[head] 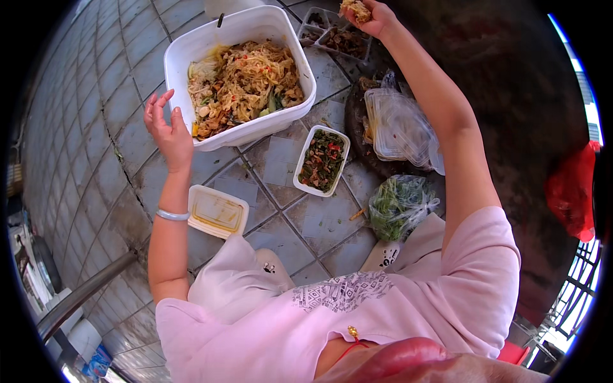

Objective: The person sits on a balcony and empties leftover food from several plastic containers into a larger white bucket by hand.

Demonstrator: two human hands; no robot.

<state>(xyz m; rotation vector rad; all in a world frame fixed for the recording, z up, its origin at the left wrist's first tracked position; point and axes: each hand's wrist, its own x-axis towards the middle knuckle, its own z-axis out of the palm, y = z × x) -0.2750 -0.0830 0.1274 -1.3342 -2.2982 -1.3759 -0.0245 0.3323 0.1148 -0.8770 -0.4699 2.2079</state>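
A white plastic tub (pixel 239 139) of mixed noodles and vegetables stands on the tiled floor. Beside its left wall is my left hand (pixel 167 127), fingers apart, holding nothing. My right hand (pixel 376 19), at the top, grips a clump of food (pixel 357 10) above a clear compartment tray (pixel 366 55) with dark scraps in it. Between my arms lies a small white container (pixel 322 160) of chopped greens and red bits. Near my left forearm rests a pale, stained plastic lid or shallow container (pixel 219 212).
Stacked clear plastic containers (pixel 395 127) lie on a dark round surface under my right arm. A tied clear bag of leafy greens (pixel 402 206) sits by my shoe. A metal rail (pixel 88 297) is at lower left, a red bag (pixel 574 191) at far right. Food scraps dot the tiles.
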